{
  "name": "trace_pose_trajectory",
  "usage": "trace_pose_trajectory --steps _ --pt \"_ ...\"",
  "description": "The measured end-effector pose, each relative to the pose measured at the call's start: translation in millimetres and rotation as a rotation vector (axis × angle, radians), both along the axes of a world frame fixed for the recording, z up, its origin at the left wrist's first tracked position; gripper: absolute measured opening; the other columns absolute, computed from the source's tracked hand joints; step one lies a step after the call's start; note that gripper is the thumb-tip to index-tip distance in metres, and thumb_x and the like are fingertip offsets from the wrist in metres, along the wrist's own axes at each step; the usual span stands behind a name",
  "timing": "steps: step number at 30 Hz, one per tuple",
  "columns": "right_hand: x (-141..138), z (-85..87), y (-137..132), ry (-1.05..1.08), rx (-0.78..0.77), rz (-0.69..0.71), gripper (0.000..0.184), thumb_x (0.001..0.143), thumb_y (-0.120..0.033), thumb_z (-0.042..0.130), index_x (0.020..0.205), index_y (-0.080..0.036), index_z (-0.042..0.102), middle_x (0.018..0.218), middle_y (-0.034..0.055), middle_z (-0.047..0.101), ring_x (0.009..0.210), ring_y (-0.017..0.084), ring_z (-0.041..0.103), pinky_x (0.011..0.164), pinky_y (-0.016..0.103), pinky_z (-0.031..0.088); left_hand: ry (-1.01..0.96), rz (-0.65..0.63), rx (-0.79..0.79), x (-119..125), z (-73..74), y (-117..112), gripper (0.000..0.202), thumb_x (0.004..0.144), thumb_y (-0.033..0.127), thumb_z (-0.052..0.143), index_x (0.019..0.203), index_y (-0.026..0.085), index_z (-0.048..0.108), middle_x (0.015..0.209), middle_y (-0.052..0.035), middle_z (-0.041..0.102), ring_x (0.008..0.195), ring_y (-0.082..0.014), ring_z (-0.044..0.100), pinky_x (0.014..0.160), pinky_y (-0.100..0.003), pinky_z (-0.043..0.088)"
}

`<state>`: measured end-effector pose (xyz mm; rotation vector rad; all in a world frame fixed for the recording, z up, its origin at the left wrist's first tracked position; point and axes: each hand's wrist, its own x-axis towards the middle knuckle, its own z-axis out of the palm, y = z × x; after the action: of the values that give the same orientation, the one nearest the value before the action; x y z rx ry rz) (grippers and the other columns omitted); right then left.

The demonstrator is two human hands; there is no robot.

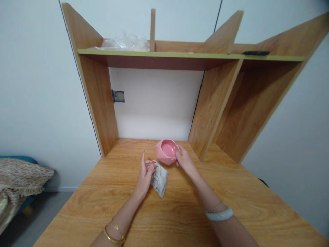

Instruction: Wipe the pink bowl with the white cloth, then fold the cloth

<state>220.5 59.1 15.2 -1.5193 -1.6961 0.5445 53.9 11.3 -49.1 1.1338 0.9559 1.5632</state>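
A pink faceted bowl (163, 158) with a round hollow is tilted so that its inside shows. My right hand (183, 158) grips its right edge, fingers closed on the rim. Just left of the bowl, my left hand (146, 175) pinches a light grey cloth (160, 178) between thumb and fingers, its index finger stretched upward. The cloth hangs crumpled to the right of that hand, below the bowl and apart from it. Both hands are over the wooden desk (154, 219); whether the bowl touches the desktop I cannot tell.
A wooden shelf unit (159, 54) rises at the back of the desk, with upright panels on both sides. Clear plastic bags (125, 43) and a flat black object (255, 53) lie on its shelf. An uncovered wall socket box (118, 96) is at back left. A patterned cloth (23, 175) drapes furniture at far left.
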Motion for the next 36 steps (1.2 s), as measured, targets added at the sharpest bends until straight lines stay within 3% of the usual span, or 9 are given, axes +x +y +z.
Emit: trace_pose_trajectory --steps 5,11,15,22,27,29,30,32,36 --pt "51 -4.0 15 -0.165 -0.060 -0.240 0.037 0.078 -0.018 0.034 0.109 -0.013 0.054 0.046 -0.0024 0.054 0.050 0.014 0.055 0.058 0.023 0.038 -0.007 -0.008 -0.024 0 1.3 1 0.057 0.075 0.042 0.055 0.125 0.025 0.034 0.091 -0.0019 0.051 0.079 -0.0128 0.058 0.067 -0.022 0.045" --pt "82 -24.5 21 -0.212 -0.140 -0.297 0.034 0.080 -0.019 0.031 0.094 -0.008 0.059 0.037 -0.0005 0.051 0.049 0.016 0.056 0.052 0.022 0.036 -0.033 -0.024 0.009 2 1.8 0 0.046 0.074 0.037 0.056 0.115 0.023 0.042 0.085 -0.0009 0.051 0.077 -0.0136 0.058 0.068 -0.025 0.046" --pt "87 -33.5 24 -0.237 -0.173 -0.285 0.035 0.081 -0.020 0.029 0.085 -0.008 0.061 0.038 0.0014 0.053 0.048 0.015 0.056 0.050 0.022 0.035 -0.006 -0.042 0.047 1 0.3 0 0.044 0.076 0.028 0.054 0.118 0.022 0.042 0.085 -0.0016 0.054 0.076 -0.0129 0.058 0.068 -0.024 0.045" --pt "88 -38.1 25 -0.307 -0.196 -0.327 0.035 0.082 -0.022 0.030 0.083 -0.008 0.062 0.046 0.0060 0.059 0.055 0.017 0.059 0.053 0.023 0.037 0.057 -0.067 0.065 0 -1.0 3 0.054 0.074 0.013 0.046 0.126 0.022 0.034 0.092 -0.0033 0.054 0.076 -0.0109 0.058 0.068 -0.023 0.044" --pt "82 -21.4 16 -0.380 -0.160 -0.446 0.036 0.082 -0.027 0.033 0.103 -0.009 0.057 0.082 0.0174 0.065 0.079 0.024 0.060 0.063 0.030 0.039 0.156 -0.054 0.120 0 -1.2 1 0.054 0.073 0.011 0.046 0.125 0.021 0.035 0.093 -0.0037 0.054 0.079 -0.0116 0.057 0.073 -0.024 0.043" --pt "69 -8.4 7 -0.395 -0.120 -0.477 0.041 0.083 -0.032 0.033 0.116 -0.013 0.049 0.089 0.0168 0.064 0.084 0.025 0.059 0.066 0.032 0.039 0.217 -0.060 0.141 0 -2.1 0 0.053 0.073 0.010 0.046 0.124 0.021 0.037 0.095 -0.0046 0.054 0.083 -0.0125 0.057 0.075 -0.025 0.043" --pt "60 -2.1 1 -0.394 -0.055 -0.442 0.040 0.083 -0.034 0.034 0.117 -0.017 0.048 0.090 0.0141 0.064 0.085 0.024 0.059 0.067 0.031 0.039 0.232 -0.070 0.149 1 -2.6 0 0.054 0.073 0.010 0.046 0.124 0.022 0.037 0.096 -0.0048 0.053 0.085 -0.0130 0.056 0.076 -0.026 0.043" --pt "37 7.4 -13 -0.355 0.064 -0.216 0.034 0.084 -0.036 0.035 0.109 -0.022 0.053 0.090 0.0081 0.064 0.086 0.020 0.058 0.068 0.028 0.038 0.221 -0.107 0.163 1 -3.0 -1 0.052 0.074 0.011 0.046 0.124 0.023 0.036 0.100 -0.0054 0.052 0.089 -0.0141 0.056 0.079 -0.029 0.043" --pt "-11 6.1 -42 -0.425 -0.003 0.145 0.034 0.075 -0.046 0.048 0.090 -0.019 0.060 0.074 0.0050 0.063 0.073 0.019 0.058 0.060 0.026 0.036 0.174 -0.188 0.204 3 0.1 -5 0.042 0.084 0.026 0.043 0.124 0.022 0.035 0.114 -0.0092 0.047 0.100 -0.0170 0.052 0.087 -0.033 0.042"
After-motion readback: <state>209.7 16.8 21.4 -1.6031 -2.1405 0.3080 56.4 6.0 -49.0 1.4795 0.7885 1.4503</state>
